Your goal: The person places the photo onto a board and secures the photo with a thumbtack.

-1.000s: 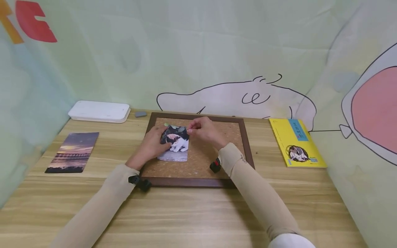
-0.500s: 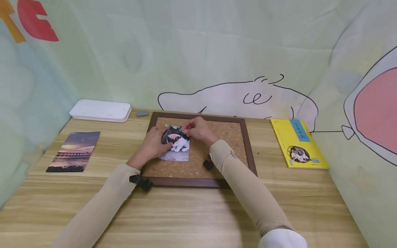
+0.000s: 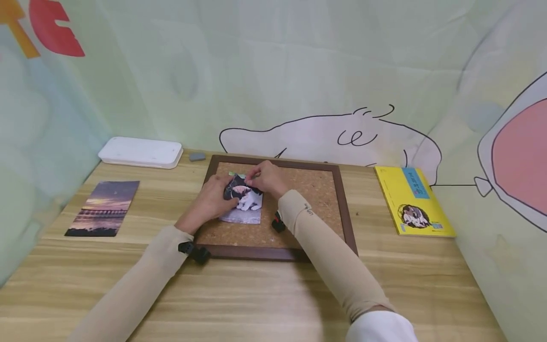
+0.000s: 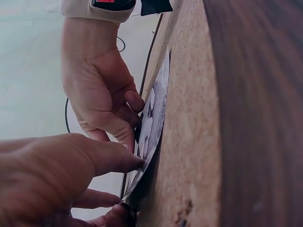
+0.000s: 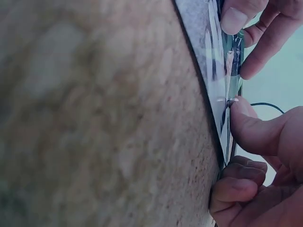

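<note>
A photo of a black-and-white cat (image 3: 249, 203) lies over the left part of a framed corkboard (image 3: 299, 209). My left hand (image 3: 210, 198) holds the photo's left edge, its thumb on the picture. In the left wrist view the photo (image 4: 158, 101) bows up off the cork. My right hand (image 3: 269, 179) is at the photo's top edge, thumb and fingertips together. The right wrist view shows a tiny shiny pin (image 5: 232, 101) at the right thumb's tip, mostly hidden. A small green thing (image 3: 232, 174) sits by the photo's upper left corner.
On the wooden table (image 3: 239, 294) lie a sunset photo (image 3: 104, 209) at left and a yellow book (image 3: 414, 202) at right. A white case (image 3: 141, 152) and a grey eraser-like block (image 3: 197, 156) are at the back, before a printed cloth wall (image 3: 299, 71).
My right hand has moved left, from the photo's upper right corner along its top edge. The left hand has stayed on the photo. The head view has shifted slightly.
</note>
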A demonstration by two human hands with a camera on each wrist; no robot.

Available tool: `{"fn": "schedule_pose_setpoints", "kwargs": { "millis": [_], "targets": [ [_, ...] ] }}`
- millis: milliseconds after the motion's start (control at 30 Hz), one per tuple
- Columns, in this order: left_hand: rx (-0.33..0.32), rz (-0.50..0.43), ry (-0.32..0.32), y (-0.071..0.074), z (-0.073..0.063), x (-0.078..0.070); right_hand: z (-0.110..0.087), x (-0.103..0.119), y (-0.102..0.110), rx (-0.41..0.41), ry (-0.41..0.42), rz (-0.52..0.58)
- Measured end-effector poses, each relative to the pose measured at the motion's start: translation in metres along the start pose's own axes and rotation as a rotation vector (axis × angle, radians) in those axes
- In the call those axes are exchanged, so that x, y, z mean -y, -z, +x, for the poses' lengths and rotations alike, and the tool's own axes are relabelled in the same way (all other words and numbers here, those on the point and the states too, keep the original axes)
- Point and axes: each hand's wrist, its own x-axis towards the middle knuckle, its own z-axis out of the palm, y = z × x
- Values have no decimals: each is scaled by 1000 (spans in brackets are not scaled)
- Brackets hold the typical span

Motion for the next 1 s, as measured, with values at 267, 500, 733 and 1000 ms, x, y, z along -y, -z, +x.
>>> {"fn": "schedule_pose_setpoints", "kwargs": {
  "millis": [267, 500, 733, 1000],
  "targets": [
    [-6, 5, -12, 0, 0, -3, 0, 1, 0, -37, -2, -29],
    [3, 4, -13, 0, 0, -1, 3, 6, 1, -11, -89, 62],
    [27, -3, 0, 0, 0, 3, 12, 12, -4, -9, -170, 60],
    [35, -3, -8, 1, 1, 2, 6, 18, -5, -85, -191, 21]
  ]
}}
